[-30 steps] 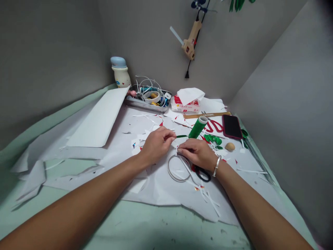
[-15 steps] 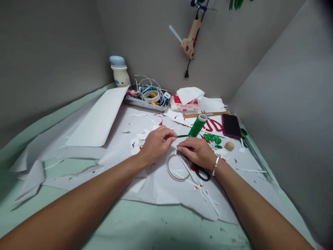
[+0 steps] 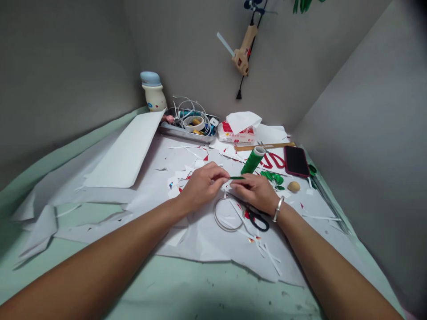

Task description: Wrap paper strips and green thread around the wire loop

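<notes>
A thin dark green strip (image 3: 236, 178) spans the gap between my hands. My left hand (image 3: 207, 181) pinches its left end between thumb and fingertips. At the other end, my right hand (image 3: 255, 190), with a silver bangle at the wrist, has its fingers closed around the strip. Just behind the right hand stands a green thread spool (image 3: 253, 161), leaning a little. Below the hands lie a coiled ring of wire (image 3: 228, 214) and black-handled scissors (image 3: 259, 221), whose blades are partly hidden under the right hand. Several green leaf-shaped pieces (image 3: 271, 178) rest beside the spool.
Paper scraps cover the white sheet. Behind are a metal tray (image 3: 187, 132) of craft supplies, a tissue pack (image 3: 236, 133), red scissors (image 3: 275, 161) and a phone (image 3: 296, 161). A small round ball (image 3: 294, 186) sits at right; a glue gun (image 3: 245, 51) hangs on the wall.
My right hand has risen slightly and shifted a little to the right. The green strip between the hands now sits slightly lower and flatter.
</notes>
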Demonstrator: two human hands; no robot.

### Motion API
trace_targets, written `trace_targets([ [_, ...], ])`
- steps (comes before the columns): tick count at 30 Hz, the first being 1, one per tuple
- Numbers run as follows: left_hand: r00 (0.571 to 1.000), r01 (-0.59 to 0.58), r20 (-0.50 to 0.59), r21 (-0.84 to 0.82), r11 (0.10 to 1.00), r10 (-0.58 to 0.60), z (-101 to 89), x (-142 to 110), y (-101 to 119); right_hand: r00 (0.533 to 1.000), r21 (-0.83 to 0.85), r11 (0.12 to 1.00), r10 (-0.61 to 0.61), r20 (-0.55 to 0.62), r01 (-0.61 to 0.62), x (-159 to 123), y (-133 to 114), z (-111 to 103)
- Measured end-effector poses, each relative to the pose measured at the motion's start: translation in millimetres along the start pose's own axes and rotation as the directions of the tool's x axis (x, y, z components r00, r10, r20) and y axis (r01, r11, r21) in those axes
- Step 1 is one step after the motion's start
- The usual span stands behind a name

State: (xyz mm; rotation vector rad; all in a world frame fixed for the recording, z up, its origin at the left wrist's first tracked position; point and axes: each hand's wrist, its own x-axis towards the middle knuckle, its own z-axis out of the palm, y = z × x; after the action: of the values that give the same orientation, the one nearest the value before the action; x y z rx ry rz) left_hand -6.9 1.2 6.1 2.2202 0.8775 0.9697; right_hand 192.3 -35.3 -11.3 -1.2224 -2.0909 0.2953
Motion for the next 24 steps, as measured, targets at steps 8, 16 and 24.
trace_targets([
  [8,0.992,-0.104,0.105,0.316,0.943,0.074,3.8,-4,-3,0.99,-0.082,0.991,-0.111,-0.092,0.104,0,-21,-5],
  [16,0.999,-0.035,0.024,-0.039,0.999,0.036,1.7,-1,-1,0.999,0.015,0.999,0.04,-0.011,-0.04,0,4,0],
  [24,0.998,-0.014,0.067,0.258,0.966,-0.003,3.5,-2,-8,0.99,-0.061,0.99,-0.132,-0.04,0.13,0,-23,-2],
])
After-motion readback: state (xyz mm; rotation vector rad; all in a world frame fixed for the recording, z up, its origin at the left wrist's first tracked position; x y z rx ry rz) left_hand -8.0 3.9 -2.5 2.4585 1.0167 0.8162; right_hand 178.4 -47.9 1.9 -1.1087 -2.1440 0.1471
